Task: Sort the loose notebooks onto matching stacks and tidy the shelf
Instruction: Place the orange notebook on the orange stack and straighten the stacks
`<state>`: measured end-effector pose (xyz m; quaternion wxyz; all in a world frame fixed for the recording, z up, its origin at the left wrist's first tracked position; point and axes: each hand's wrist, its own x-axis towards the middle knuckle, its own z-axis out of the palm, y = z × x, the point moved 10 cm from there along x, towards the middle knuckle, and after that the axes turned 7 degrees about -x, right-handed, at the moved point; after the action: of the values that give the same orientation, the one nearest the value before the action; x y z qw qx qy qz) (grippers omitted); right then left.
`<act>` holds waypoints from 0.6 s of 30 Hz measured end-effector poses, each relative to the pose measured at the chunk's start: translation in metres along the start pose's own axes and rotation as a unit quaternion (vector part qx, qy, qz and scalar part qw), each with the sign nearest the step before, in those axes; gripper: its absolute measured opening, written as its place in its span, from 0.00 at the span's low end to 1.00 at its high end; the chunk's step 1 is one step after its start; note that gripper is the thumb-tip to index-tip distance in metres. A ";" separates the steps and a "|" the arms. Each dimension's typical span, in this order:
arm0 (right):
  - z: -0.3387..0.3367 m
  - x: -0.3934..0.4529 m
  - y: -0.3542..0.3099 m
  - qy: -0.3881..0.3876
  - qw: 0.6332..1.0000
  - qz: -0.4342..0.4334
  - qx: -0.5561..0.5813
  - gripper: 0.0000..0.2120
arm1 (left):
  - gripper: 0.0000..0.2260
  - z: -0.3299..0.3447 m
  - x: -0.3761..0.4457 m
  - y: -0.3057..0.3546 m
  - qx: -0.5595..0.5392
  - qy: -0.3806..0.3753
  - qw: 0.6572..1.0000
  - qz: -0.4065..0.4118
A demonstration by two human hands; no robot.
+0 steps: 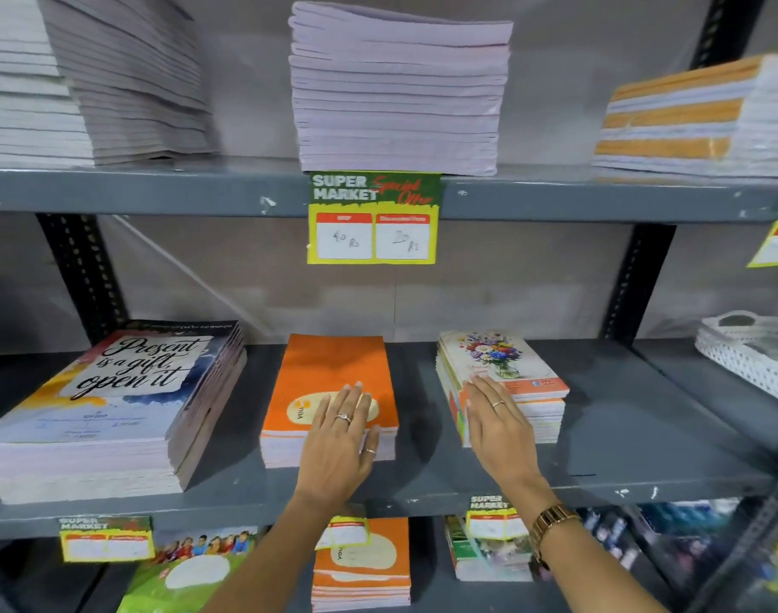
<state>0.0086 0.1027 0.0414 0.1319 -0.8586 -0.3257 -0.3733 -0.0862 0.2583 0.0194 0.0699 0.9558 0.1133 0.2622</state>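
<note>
Tidying is judged underway: left hand (341, 429) is laid flat, fingers spread, on the orange stack (332, 391); right hand (497, 418), open, is pressed against the floral stack (502, 382). Squaring edges is called for.

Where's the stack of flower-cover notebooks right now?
In the head view, the flower-cover stack sits right of centre on the middle shelf, beside the orange stack, with the right hand against its left side.
</note>
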 end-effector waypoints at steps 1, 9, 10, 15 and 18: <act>-0.003 0.000 0.010 -0.001 1.000 0.006 -0.007 0.33 | 0.19 0.005 0.004 0.009 0.003 -0.010 1.000 0.000; -0.003 -0.006 0.099 -0.027 0.998 0.054 -0.035 0.18 | 0.18 0.040 0.042 0.079 -0.067 0.002 0.998 0.007; 0.000 -0.007 0.111 -0.031 0.997 0.065 -0.038 0.16 | 0.20 0.046 0.045 0.087 -0.084 -0.003 0.996 0.005; 0.028 -0.013 0.154 -0.159 0.977 0.137 -0.032 0.21 | 0.23 0.077 0.061 0.104 -0.132 -0.030 0.990 -0.027; 0.042 -0.016 0.161 -0.202 0.965 0.168 -0.018 0.24 | 0.24 0.093 0.068 0.108 -0.145 -0.066 0.986 -0.046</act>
<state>0.1297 -0.0065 0.0038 0.1089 -0.9607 -0.1903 -0.1702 0.0382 0.1648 -0.0057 0.2267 0.9447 0.1130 0.2082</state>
